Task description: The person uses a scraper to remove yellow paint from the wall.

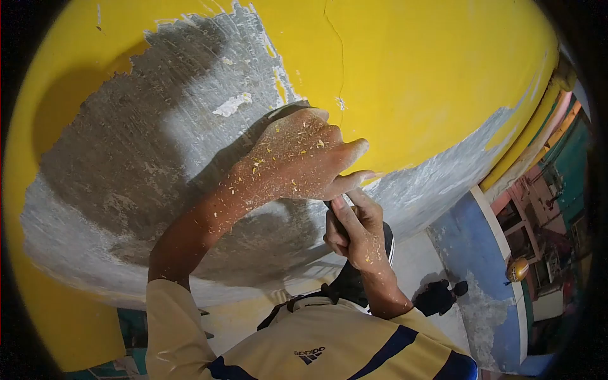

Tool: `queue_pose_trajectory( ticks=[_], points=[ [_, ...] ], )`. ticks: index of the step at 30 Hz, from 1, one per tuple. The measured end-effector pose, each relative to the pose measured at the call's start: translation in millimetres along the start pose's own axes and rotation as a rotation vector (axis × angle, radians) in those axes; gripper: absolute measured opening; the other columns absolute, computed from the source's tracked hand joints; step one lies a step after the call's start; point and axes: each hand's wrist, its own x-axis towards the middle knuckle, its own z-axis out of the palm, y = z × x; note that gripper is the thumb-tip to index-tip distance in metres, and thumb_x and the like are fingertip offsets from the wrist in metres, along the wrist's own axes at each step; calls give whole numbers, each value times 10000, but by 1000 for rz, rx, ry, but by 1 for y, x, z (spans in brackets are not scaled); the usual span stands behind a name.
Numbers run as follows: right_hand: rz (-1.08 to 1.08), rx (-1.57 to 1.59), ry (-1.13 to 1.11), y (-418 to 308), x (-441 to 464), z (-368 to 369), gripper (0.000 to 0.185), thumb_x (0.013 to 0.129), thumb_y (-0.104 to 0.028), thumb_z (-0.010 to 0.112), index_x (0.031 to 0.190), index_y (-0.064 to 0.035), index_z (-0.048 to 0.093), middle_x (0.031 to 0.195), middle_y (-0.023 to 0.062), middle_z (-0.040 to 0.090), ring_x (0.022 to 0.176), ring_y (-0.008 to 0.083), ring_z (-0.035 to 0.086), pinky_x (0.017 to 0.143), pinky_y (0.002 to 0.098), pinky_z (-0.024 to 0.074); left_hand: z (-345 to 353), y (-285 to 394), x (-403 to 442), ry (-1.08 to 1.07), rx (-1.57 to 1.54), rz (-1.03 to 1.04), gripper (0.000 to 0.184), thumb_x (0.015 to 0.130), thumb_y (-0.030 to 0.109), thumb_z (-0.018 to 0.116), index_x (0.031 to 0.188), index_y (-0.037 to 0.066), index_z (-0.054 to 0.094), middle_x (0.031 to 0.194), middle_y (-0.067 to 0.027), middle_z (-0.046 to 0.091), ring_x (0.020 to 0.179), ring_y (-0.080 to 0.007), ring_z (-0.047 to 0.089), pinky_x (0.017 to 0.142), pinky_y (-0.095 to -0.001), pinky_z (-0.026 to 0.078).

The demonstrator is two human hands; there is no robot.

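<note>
Room is being left across the upper-right yellow paint (430, 82), barred lower left by left hand (301, 155) and, seemingly touching, right hand (362, 233).

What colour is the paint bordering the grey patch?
The paint is yellow, best in head view.

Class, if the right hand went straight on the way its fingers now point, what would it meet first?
Most likely the left hand, just beyond the right hand; whether they already touch is unclear.
</note>
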Motion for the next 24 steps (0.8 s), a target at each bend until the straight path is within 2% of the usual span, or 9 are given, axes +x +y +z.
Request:
queue_pose_trajectory(
  ticks=[7, 10, 19, 24],
  points=[
    [-4, 16, -3, 3, 4, 2, 411, 1068, -209, 529, 1445, -49, 495, 518, -18, 443, 401, 63, 364, 386, 247, 295, 0, -2, -1, 2, 78, 9, 449, 903, 466, 672, 1087, 58, 709, 652, -152, 649, 655, -309, 639, 687, -444, 528],
    [-25, 30, -16, 1, 3, 1, 409, 1068, -212, 531, 1443, -52, 499, 520, -19, 444, 405, 61, 368, 390, 246, 297, -4, 0, 2, -57, 52, -22, 448, 897, 465, 681, 1078, 57, 709, 662, -150, 653, 662, -310, 642, 686, -441, 530],
    [-17, -33, -10, -2, 4, -2, 385, 1067, -212, 534, 1421, -61, 518, 519, -24, 440, 404, 59, 359, 394, 244, 287, 1, 6, 0, 63, 81, -33, 440, 901, 472, 682, 1066, 65, 703, 714, -140, 673, 680, -318, 635, 709, -437, 525],
    [-37, -23, -24, 3, 9, -4, 378, 1065, -213, 540, 1410, -61, 526, 513, -29, 432, 395, 59, 351, 388, 244, 277, 2, 0, 0, 14, 90, -45, 450, 897, 478, 683, 1066, 62, 706, 706, -149, 672, 719, -330, 642, 726, -456, 520]
  ],
)
